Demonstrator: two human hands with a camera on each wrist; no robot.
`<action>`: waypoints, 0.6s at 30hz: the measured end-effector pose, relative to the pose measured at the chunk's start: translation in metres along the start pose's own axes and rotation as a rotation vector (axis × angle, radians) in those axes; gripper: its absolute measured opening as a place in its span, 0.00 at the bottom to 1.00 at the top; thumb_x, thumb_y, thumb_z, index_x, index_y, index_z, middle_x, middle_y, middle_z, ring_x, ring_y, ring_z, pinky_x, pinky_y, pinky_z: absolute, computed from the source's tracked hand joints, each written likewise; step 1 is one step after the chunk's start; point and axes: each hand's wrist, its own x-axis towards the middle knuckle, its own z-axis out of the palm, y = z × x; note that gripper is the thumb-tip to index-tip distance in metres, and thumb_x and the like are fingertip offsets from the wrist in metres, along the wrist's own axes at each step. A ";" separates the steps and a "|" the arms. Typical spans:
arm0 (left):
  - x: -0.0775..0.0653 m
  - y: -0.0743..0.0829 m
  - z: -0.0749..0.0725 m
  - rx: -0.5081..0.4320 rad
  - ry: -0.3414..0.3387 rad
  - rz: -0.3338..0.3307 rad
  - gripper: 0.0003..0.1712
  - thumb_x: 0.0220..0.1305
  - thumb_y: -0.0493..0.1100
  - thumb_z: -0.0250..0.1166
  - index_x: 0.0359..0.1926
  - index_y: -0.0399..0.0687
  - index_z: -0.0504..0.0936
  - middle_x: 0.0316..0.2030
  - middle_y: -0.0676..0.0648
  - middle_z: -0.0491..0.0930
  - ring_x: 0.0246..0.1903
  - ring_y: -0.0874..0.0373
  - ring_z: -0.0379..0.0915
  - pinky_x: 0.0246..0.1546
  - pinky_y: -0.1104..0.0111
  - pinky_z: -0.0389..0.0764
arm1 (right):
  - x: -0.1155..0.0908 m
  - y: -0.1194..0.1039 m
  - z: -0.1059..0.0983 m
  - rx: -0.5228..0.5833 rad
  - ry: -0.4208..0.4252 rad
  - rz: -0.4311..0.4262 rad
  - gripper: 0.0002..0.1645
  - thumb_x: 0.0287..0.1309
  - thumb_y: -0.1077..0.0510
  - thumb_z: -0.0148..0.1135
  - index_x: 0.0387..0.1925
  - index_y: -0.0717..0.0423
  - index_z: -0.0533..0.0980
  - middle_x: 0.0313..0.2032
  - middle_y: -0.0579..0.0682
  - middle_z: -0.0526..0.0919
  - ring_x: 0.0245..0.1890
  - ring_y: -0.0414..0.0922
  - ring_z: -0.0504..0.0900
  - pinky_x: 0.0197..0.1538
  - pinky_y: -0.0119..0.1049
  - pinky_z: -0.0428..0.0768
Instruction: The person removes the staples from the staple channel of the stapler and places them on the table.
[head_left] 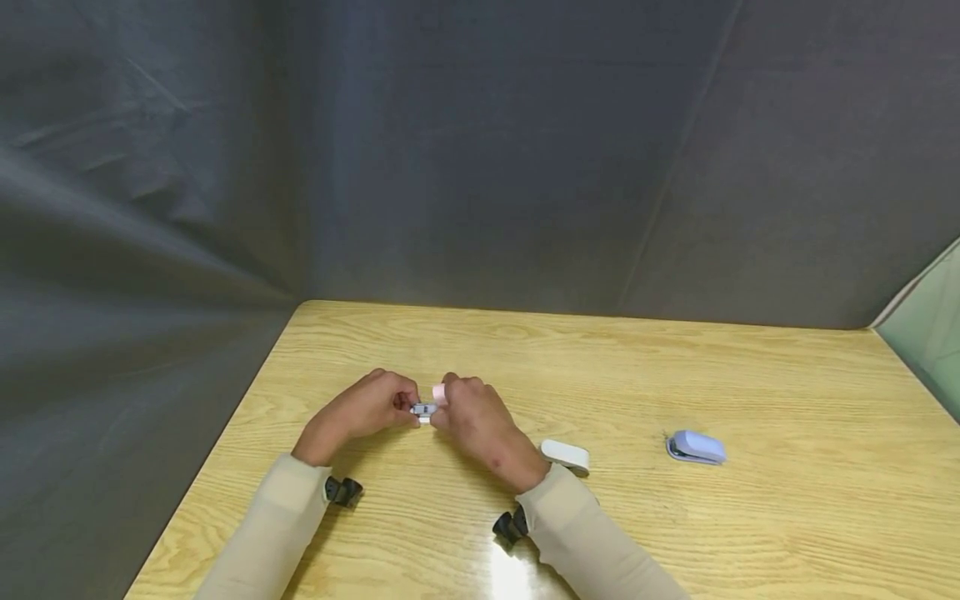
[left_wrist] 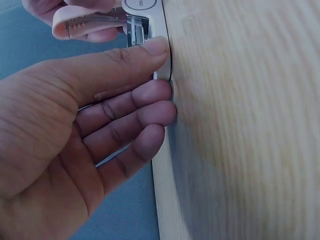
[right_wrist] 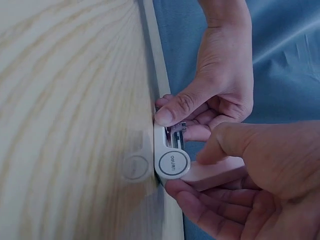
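Note:
A small stapler (right_wrist: 174, 163) with a white base and a pink top stands opened on the table, its metal magazine exposed. My left hand (head_left: 369, 407) pinches one end of the white base between thumb and fingers. At the hinge end, my right hand (head_left: 480, 421) grips the pink top (right_wrist: 215, 174), which is swung up and back from the base. The left wrist view shows a spring along a rod under the pink top (left_wrist: 61, 26), near the left thumb. Part of the top is hidden behind the right fingers.
A white stapler-like object (head_left: 566, 455) lies just beside the right forearm. Farther right on the wooden table (head_left: 787, 400) is a lavender stapler (head_left: 697, 447). A dark curtain (head_left: 487, 167) hangs along the back and left edges.

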 end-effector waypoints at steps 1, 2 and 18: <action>0.000 0.000 0.000 -0.001 -0.001 -0.001 0.11 0.58 0.34 0.77 0.29 0.48 0.82 0.24 0.57 0.76 0.24 0.64 0.66 0.27 0.69 0.71 | 0.000 0.000 0.000 0.009 -0.004 0.009 0.13 0.58 0.64 0.70 0.28 0.54 0.72 0.21 0.44 0.71 0.20 0.40 0.67 0.23 0.32 0.69; 0.000 -0.001 0.000 -0.001 -0.001 -0.004 0.11 0.58 0.34 0.77 0.29 0.48 0.82 0.24 0.58 0.76 0.24 0.64 0.67 0.27 0.70 0.71 | 0.000 0.000 -0.001 0.014 -0.007 0.016 0.13 0.58 0.64 0.70 0.28 0.54 0.72 0.21 0.44 0.72 0.20 0.40 0.67 0.23 0.32 0.69; 0.002 0.003 -0.002 -0.015 -0.023 -0.040 0.11 0.59 0.34 0.77 0.29 0.50 0.82 0.24 0.57 0.76 0.23 0.63 0.66 0.26 0.70 0.70 | -0.002 -0.001 -0.017 0.060 -0.054 0.088 0.15 0.59 0.64 0.72 0.46 0.66 0.80 0.28 0.48 0.83 0.21 0.38 0.75 0.25 0.31 0.76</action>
